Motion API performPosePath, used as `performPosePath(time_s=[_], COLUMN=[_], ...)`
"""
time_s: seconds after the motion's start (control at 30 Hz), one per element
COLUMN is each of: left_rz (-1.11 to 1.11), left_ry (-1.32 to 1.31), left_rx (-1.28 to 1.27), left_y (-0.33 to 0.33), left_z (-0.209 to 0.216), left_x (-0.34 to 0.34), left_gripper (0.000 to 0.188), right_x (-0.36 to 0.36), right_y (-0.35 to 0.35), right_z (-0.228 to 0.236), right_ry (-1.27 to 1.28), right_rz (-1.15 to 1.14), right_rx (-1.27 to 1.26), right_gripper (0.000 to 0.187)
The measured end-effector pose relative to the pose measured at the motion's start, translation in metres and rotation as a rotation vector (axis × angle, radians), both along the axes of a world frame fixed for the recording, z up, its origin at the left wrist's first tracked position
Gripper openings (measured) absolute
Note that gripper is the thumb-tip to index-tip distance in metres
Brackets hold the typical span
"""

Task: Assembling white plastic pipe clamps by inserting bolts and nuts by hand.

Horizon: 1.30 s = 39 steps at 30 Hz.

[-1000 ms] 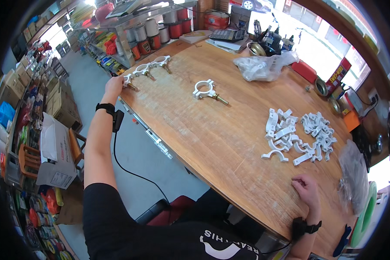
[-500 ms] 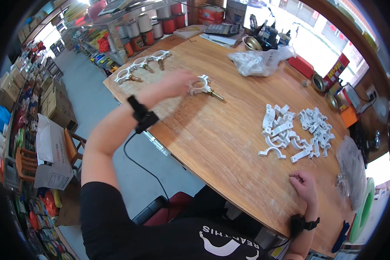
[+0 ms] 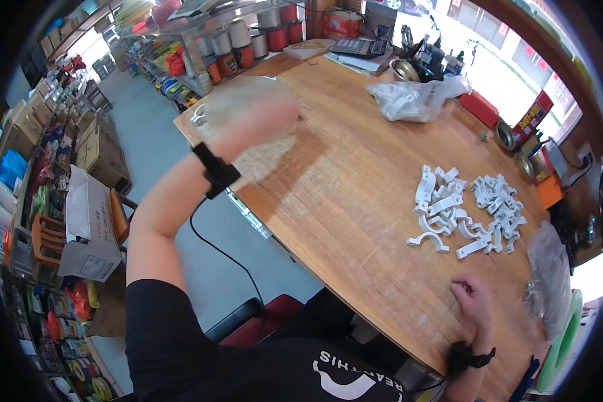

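My left hand (image 3: 254, 112) is over the far left part of the wooden table (image 3: 342, 167). It is smeared, so its fingers and anything in them cannot be made out. Just past it, part of a white ring-shaped pipe clamp (image 3: 197, 116) shows at the table's left corner. Near the front right edge, my right hand (image 3: 474, 296) rests on the wood with its fingers curled in and nothing seen in them. Beyond that hand lie two heaps of white clamp halves, a left heap (image 3: 439, 204) of curved pieces and a right heap (image 3: 501, 208).
A clear plastic bag (image 3: 419, 99) sits toward the back, near a calculator (image 3: 360, 47) and a red box (image 3: 479, 109). Another plastic bag (image 3: 549, 275) lies at the right edge. Spools (image 3: 241, 53) stand at the far left. A cable (image 3: 224, 248) hangs from my left wrist strap.
My left hand has moved left, toward the row of ring clamps, which it now mostly covers. The clamp with the long bolt beside it no longer shows at its spot. My right hand stays put.
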<state>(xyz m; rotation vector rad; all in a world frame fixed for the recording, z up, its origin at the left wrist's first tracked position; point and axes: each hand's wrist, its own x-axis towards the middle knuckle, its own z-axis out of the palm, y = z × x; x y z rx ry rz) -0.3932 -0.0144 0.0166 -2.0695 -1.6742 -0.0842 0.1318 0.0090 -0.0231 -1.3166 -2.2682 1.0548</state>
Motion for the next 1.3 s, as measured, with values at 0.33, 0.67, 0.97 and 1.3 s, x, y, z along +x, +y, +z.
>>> performPosePath(time_s=[0.33,0.67,0.97,1.3], left_rz=[0.615,0.604,0.415,0.303], left_ry=[-0.024,-0.064,-0.156,-0.407], left_rx=[-0.014,-0.022,0.030,0.349], left_y=[-0.080,-0.073,-0.085,-0.066], left_z=[-0.002,-0.023,-0.029,-0.004], left_x=[-0.148,-0.164,-0.168,-0.108], left_gripper=[0.021,0.015,0.024,0.020], right_x=[-0.002,-0.005,-0.003,-0.005], right_y=[0.007,0.008,0.009,-0.004], right_z=[-0.003,0.002,-0.003,0.017], right_ry=[0.009,-0.041,0.000,-0.070], right_rz=[-0.022,-0.037,-0.063,-0.057], right_rx=[-0.027,0.034,-0.024,0.029], right_gripper=[0.012,0.011,0.011,0.014])
